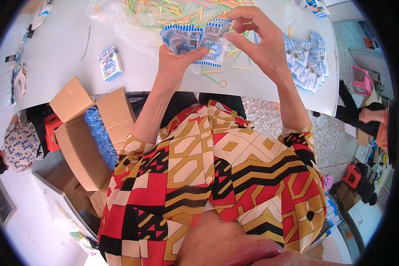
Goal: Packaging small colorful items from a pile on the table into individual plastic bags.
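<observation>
Two joined blue-and-white printed plastic packets point(214, 49), with striped edges, are held up over the table. My left hand point(174, 64) grips them from below, its thumb laid across the front. At their upper right edge, the thumb and fingers of my right hand point(269, 51) close on the film; the exact contact is small in view. Under and beyond my hands lies a spread of thin coloured sticks point(175, 8), green, yellow, orange and pink, partly on clear plastic. A heap of similar packets point(303, 62) lies right of my right forearm.
A small stack of packets point(110, 64) sits on the white table point(137, 51) at the left. Below the table edge, an open cardboard box point(82, 155) holds a strip of blue packets point(99, 135). Other people point(22, 146) sit at the left and right.
</observation>
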Demonstrator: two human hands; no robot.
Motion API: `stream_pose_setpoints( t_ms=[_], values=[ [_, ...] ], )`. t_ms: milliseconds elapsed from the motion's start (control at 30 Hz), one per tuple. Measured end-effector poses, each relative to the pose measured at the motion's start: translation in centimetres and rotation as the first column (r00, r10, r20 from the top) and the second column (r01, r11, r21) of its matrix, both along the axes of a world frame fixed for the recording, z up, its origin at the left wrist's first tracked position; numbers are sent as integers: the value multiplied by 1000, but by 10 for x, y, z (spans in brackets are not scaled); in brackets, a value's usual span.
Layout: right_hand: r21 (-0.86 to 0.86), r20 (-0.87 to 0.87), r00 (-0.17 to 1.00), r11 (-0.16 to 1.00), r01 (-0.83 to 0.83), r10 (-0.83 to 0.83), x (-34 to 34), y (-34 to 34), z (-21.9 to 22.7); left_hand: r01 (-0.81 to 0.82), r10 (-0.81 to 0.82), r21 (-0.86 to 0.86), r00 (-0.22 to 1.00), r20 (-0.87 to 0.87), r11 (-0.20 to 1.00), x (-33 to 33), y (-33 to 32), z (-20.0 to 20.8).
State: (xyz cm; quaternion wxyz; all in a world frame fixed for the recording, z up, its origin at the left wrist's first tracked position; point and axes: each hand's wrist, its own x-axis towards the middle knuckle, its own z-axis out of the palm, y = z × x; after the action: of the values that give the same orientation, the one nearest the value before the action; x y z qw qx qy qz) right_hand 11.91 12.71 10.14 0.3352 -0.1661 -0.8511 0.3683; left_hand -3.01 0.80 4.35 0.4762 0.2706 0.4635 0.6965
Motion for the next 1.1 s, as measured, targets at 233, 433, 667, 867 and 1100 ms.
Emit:
stream_pose_setpoints(
  t_ms=[233,433,667,867,1100],
  values=[
    [187,60,998,982,-11,-1,2,-13,17,11,-11,-8,1000,25,1000,2,1,-2],
    [358,80,990,924,-135,113,1,-10,4,12,-14,-91,1000,-20,996,6,-2,-2],
    [-144,93,978,974,-172,187,-6,8,2,-61,64,-93,997,31,994,2,-11,-11],
    [9,184,960,977,212,-210,-25,111,-63,-95,103,-99,991,81,991,-10,-16,-11],
    [490,346,876,861,137,-337,-36,178,-94,-138,147,-109,986,84,984,-6,-18,-3]
  ],
)
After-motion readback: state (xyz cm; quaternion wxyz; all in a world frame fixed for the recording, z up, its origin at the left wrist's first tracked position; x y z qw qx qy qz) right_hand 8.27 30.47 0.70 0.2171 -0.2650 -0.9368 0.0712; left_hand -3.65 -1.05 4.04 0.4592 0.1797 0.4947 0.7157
